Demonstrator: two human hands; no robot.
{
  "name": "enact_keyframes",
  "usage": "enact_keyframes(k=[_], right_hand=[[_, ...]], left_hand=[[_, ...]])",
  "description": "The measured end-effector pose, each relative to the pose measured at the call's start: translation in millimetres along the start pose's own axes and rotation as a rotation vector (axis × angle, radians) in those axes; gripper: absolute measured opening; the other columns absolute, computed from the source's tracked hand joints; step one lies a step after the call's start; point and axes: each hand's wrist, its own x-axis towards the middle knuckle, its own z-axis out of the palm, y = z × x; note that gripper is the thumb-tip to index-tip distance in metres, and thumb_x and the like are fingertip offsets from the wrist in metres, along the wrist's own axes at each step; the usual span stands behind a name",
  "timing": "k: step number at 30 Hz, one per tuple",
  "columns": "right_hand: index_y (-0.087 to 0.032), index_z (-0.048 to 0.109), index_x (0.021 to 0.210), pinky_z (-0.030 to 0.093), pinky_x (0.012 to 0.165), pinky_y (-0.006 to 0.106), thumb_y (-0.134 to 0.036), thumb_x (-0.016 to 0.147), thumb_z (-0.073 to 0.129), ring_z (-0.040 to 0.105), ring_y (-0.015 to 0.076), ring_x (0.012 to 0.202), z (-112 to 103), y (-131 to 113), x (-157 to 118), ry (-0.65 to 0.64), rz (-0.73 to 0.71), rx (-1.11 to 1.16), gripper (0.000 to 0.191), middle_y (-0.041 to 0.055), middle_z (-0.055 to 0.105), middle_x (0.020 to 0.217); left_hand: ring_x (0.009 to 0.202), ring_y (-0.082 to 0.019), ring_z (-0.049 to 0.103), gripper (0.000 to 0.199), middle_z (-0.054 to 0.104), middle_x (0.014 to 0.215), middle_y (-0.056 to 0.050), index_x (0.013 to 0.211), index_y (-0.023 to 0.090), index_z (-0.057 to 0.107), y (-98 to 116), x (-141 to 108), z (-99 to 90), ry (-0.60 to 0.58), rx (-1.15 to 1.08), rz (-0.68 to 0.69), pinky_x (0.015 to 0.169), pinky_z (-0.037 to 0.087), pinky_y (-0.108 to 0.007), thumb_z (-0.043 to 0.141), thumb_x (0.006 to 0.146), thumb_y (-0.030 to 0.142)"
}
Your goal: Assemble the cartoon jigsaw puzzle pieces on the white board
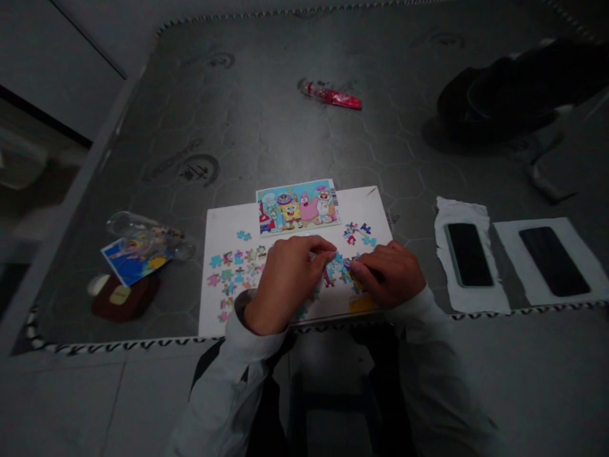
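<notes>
A white board (228, 222) lies at the table's near edge with jigsaw puzzle pieces on it. My left hand (290, 273) is over the middle of the board, thumb and forefinger pinched; whatever is between the tips is too small to make out. Beside it, the fingers of my right hand (392, 273) close on a puzzle piece (349, 261) at the edge of a partly joined cluster (330, 274). Loose pieces (239, 256) lie in rough rows left of my left hand, some hidden behind it. Above my hands rests a cartoon picture card (299, 208).
Two phones (469, 254) lie on white paper at the right. A dark bag-like object (480, 105) stands at the far right. A red item in clear wrapping (333, 95) is at the back. At left are clear plastic packaging (137, 225), a blue card (130, 263) and a brown case (126, 301).
</notes>
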Motion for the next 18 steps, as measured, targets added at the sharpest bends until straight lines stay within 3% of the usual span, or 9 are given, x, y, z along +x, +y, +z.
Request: enact_keyframes(k=[18], right_hand=[[-0.022,0.073,0.072,0.028,0.069,0.035,-0.043,0.113,0.044,0.05,0.0139,0.06,0.4,-0.4,0.3,-0.007,0.017,-0.002,0.055,0.0005,0.067,0.062]], left_hand=[[0.086,-0.023,0.077,0.012,0.086,0.098,-0.003,0.097,0.026,0.086,-0.6,2.4,4.7,0.009,0.082,0.012,0.087,0.057,-0.037,0.075,0.097,0.026]])
